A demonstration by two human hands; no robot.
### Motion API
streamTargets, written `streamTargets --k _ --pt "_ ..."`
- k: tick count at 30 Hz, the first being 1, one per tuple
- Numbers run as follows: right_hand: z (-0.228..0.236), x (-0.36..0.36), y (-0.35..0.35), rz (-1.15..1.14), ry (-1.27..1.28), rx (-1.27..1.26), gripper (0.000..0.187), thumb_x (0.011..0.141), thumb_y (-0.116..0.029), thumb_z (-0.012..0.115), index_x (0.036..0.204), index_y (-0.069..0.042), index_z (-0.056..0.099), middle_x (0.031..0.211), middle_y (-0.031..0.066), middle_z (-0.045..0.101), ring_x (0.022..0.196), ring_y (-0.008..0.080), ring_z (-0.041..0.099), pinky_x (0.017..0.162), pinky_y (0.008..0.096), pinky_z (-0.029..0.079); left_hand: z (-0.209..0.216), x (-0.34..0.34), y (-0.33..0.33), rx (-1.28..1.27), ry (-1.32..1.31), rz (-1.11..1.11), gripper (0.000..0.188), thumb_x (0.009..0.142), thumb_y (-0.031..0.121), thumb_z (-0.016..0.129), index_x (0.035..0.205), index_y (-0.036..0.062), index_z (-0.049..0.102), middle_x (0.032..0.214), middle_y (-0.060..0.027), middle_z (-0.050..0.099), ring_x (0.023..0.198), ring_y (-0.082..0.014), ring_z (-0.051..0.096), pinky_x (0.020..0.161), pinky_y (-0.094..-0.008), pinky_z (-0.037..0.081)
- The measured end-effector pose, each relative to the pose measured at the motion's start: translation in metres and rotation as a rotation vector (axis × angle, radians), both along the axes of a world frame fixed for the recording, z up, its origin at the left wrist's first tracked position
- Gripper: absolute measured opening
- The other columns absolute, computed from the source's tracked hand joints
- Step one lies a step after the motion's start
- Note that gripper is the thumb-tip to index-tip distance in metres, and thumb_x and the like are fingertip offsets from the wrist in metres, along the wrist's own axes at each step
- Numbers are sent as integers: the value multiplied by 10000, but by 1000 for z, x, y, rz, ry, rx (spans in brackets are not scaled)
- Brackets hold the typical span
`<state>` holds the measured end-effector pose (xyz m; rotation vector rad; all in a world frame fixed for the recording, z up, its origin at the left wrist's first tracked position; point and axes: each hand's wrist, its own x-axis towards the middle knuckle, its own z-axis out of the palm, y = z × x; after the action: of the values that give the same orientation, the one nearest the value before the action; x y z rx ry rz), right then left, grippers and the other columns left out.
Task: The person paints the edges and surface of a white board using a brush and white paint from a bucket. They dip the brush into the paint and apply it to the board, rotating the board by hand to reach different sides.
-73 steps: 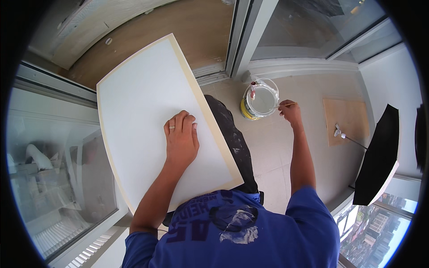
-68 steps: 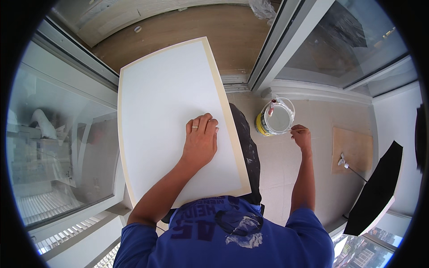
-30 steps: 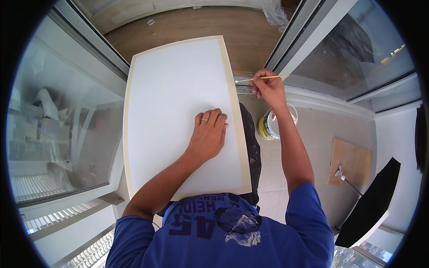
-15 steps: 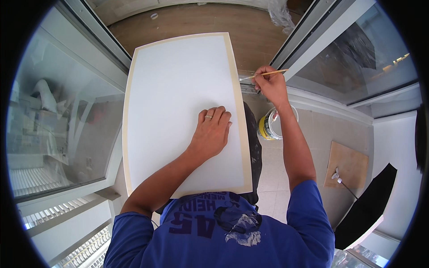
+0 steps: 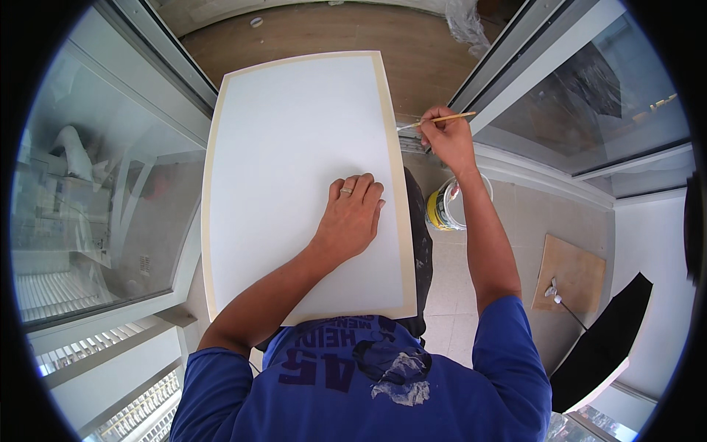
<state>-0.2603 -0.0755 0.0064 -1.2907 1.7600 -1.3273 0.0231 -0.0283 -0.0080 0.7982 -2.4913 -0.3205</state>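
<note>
Across my lap lies a large white board (image 5: pixel 302 125) with a strip of cream tape (image 5: pixel 392 162) along its edges. My left hand (image 5: pixel 349 210) rests on the board's face right of the middle, fingers loosely bent, a ring on one of them and nothing in its hold. Just beyond the board's right side, my right hand (image 5: pixel 447 136) pinches a thin paintbrush (image 5: pixel 455 116) with a wooden handle. Its pale tip points left at the board's taped edge; whether it touches there I cannot tell. Below that forearm stands a white and yellow bucket (image 5: pixel 440 208), partly hidden.
A glass door panel (image 5: pixel 110 199) is at my left and a framed window (image 5: pixel 582 110) at my right. A brown square board (image 5: pixel 571 272) lies on the tiled floor, near a black umbrella-like shape (image 5: pixel 604 346). Clear plastic sheeting (image 5: pixel 465 26) lies at the far right.
The paintbrush in my right hand has tilted very slightly. My left hand stays in place on the board.
</note>
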Motion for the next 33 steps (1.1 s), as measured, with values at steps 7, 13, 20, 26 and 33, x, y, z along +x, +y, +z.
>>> streamTargets --k 7,13,20,26,33 --pt "-1 -1 6 7 19 50 92 927 -86 707 939 4 723 773 62 757 661 129 740 637 287 577 1 0 0 14 -10 0 241 1029 107 660 1249 32 598 1306 -158 590 1245 -353 571 1115 -538 402" --pt "1 3 2 -39 -3 8 102 943 -90 690 940 8 718 779 75 761 657 132 739 636 287 578 0 0 0 10 2 -3 235 1029 108 659 1243 33 596 1301 -156 589 1234 -349 571 1110 -535 404" --pt "-2 0 -2 -23 16 -8 97 944 -82 689 942 10 718 791 79 764 663 136 742 641 287 589 0 -1 0 4 -10 2 238 1033 114 655 1247 33 589 1294 -154 585 1235 -347 569 1109 -534 404" --pt "2 2 -1 -31 0 38 103 944 -86 697 948 14 722 782 74 759 663 131 740 635 282 591 -1 0 -1 5 -7 3 233 1033 110 653 1245 32 592 1293 -153 586 1237 -346 569 1110 -534 404" --pt "-5 -1 -5 -17 19 -41 107 943 -89 700 947 16 723 778 73 759 669 133 747 630 288 593 0 -1 -1 10 -4 1 236 1029 106 659 1244 32 597 1297 -155 591 1243 -346 571 1111 -531 404"
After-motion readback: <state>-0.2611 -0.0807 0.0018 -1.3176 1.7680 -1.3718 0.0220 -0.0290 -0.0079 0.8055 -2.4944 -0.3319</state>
